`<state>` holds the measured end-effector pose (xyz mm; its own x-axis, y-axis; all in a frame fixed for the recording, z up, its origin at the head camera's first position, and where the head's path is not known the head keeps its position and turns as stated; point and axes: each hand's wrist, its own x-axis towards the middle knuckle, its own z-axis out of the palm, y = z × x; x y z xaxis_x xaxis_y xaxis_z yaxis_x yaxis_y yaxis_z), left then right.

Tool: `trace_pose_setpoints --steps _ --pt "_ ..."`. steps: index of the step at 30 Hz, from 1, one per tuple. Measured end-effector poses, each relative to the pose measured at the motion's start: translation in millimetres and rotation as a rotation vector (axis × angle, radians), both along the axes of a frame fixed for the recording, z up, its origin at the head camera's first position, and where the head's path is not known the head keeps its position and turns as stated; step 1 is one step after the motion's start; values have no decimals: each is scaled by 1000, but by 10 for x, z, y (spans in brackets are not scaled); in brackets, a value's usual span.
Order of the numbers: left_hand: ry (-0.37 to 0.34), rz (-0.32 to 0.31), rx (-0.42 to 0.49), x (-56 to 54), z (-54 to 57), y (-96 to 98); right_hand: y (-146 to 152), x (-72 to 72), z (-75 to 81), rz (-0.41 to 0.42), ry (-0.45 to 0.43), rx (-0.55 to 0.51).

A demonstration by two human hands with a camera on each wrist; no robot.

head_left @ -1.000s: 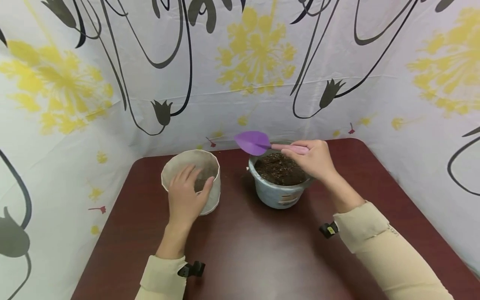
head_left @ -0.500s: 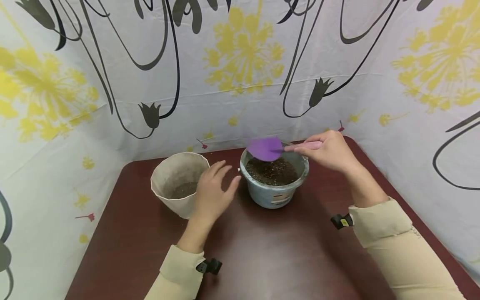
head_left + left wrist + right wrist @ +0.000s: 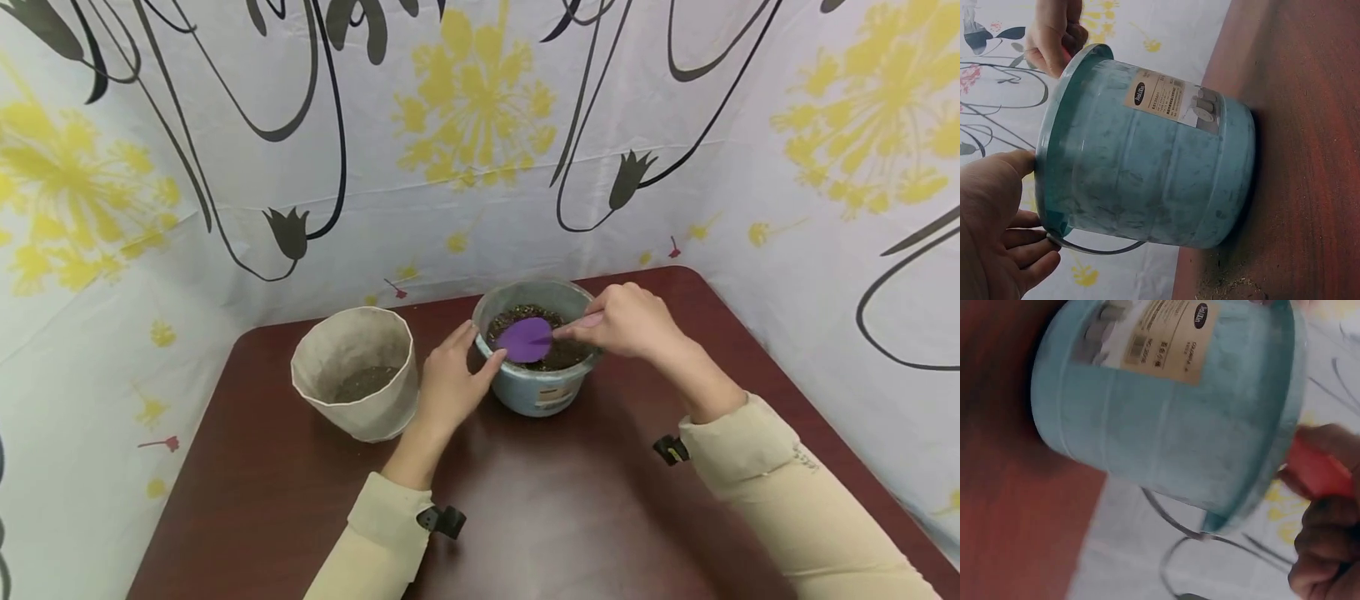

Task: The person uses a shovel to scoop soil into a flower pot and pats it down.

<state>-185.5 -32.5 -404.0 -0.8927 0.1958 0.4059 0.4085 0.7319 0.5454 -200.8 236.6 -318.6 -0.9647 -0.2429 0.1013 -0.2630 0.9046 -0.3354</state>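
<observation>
In the head view, my right hand (image 3: 637, 321) grips the pink handle of a small garden trowel (image 3: 527, 340). Its purple blade is down in the dark soil (image 3: 568, 357) inside a blue-green bucket (image 3: 542, 390). My left hand (image 3: 455, 379) is at the bucket's left side, thumb and fingertips spread along the outside of the rim. The left wrist view has that thumb touching the rim, with the fingers (image 3: 1032, 247) beside the wire handle. To the left stands a whitish planter pot (image 3: 352, 358) with a little soil at its bottom. The right wrist view is blurred.
Both containers stand on a dark red-brown table (image 3: 525, 492). A white cloth (image 3: 450, 200) printed with flowers surrounds it at the back and sides. Some soil crumbs (image 3: 1235, 284) lie on the table by the bucket.
My left hand has moved right, from over the planter pot to the bucket's rim. The right hand has lowered the trowel from above the bucket into the soil.
</observation>
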Motion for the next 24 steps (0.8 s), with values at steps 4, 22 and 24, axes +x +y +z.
trace_pose_setpoints --steps 4,22,24 --pt "-14 -5 12 -3 14 4 -2 123 169 -18 152 195" --pt "-37 12 6 11 21 -21 -133 114 266 321 565 480" --pt "-32 15 10 8 20 -21 -124 82 290 379 505 503"
